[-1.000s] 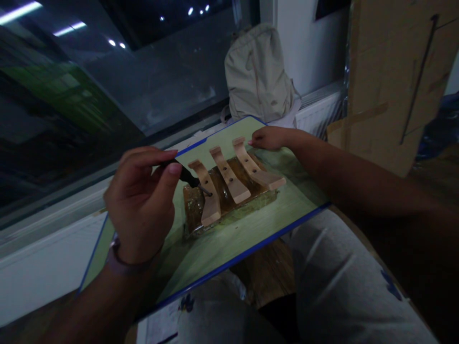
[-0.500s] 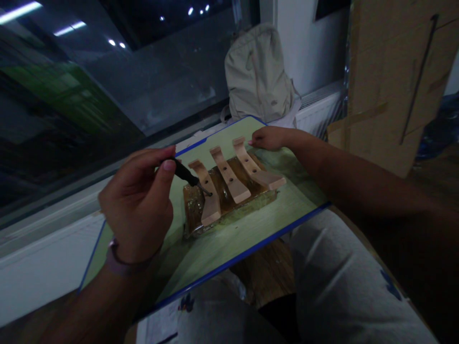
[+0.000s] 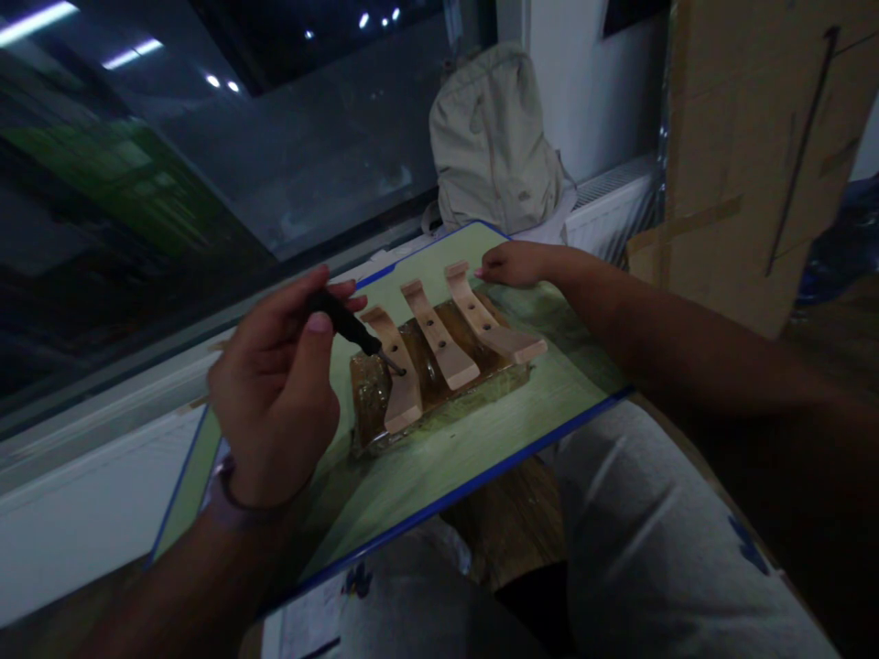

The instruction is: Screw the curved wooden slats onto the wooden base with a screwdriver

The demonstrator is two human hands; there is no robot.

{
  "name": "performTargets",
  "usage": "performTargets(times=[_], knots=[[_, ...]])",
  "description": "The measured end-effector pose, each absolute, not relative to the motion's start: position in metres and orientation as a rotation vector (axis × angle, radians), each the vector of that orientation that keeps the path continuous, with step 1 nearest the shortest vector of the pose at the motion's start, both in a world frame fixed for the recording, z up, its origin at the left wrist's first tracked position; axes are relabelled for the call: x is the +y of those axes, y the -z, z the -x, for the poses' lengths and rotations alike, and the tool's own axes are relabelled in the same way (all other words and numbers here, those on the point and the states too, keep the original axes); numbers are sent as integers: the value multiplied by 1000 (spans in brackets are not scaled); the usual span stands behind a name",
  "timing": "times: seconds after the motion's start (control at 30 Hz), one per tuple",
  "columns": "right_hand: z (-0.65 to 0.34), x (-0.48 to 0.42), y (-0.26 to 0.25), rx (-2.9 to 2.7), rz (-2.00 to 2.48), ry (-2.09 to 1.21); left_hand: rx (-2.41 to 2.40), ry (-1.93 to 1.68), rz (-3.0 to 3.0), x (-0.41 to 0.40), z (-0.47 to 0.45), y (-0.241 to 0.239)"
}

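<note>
My left hand [image 3: 281, 394] holds a black-handled screwdriver [image 3: 344, 322] between thumb and fingers, some fingertips lifted off. Its metal tip meets the lower hole of the left wooden hook [image 3: 405, 394]. Beside that hook lie a middle wooden hook [image 3: 453, 362] and a right wooden hook [image 3: 504, 340], each with two dark holes. All three rest across a brown, tape-wrapped block [image 3: 371, 412] on a pale green board [image 3: 439, 476] with a blue edge. At the board's far right edge, my right hand [image 3: 515, 264] is closed; its fingers are partly hidden.
The board lies over the knees in light trousers [image 3: 618, 513]. Behind it, a beige backpack [image 3: 494, 146] leans by the dark window [image 3: 330, 128]. A white radiator [image 3: 611, 206] and a tall cardboard box [image 3: 748, 156] stand to the right.
My left hand has shifted slightly right and its fingers have loosened and spread around the screwdriver handle. The screwdriver tip stays at the same hole. My right hand has not moved.
</note>
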State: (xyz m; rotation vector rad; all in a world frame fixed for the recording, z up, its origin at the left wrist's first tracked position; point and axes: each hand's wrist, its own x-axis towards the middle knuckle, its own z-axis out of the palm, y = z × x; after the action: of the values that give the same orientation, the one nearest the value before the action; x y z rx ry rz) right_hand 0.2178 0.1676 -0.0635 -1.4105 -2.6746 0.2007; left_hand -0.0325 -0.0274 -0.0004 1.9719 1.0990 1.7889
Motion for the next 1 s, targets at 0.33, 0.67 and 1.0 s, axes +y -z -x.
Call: performTargets(times=[0.33, 0.67, 1.0], knots=[[-217, 167, 64, -2682, 1403, -200, 1388, -1865, -2196, -24, 41, -1], [-217, 165, 61, -2687, 1421, -212, 1205, -1996, -2235, -20, 39, -3], [-218, 169, 65, -2615, 1443, -270, 1403, -1814, -2310, -30, 35, -6]])
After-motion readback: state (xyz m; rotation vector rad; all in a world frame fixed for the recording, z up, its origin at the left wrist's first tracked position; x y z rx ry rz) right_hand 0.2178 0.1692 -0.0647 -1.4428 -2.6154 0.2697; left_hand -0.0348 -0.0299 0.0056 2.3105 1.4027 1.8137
